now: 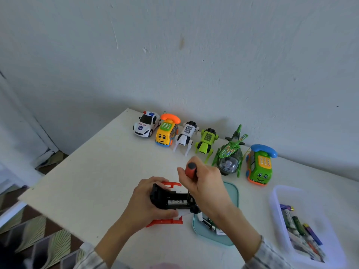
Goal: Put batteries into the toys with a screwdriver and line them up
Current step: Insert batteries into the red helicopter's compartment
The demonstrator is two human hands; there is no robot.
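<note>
My left hand (pixel 144 203) grips an upturned toy vehicle (pixel 171 200) with a black underside and red-orange side parts. Its battery bay lies open with a battery (pixel 175 202) showing inside. My right hand (pixel 206 183) grips a screwdriver (pixel 190 170) with a red handle and dark cap, held upright, its shaft pointing down at the right end of the toy's underside. Along the wall stand several toys in a row: a police car (pixel 145 124), a yellow phone car (pixel 167 131), a white robot dog (pixel 186 136), a green robot dog (pixel 206 141), a green helicopter (pixel 230 152) and a green phone car (pixel 260 166).
A teal lid or tray (pixel 232 193) lies under my right wrist with batteries and small parts on it. A clear plastic bin (pixel 275 199) at the right holds several batteries (pixel 297 224). The white table's left edge (pixel 58 175) drops to a patterned floor.
</note>
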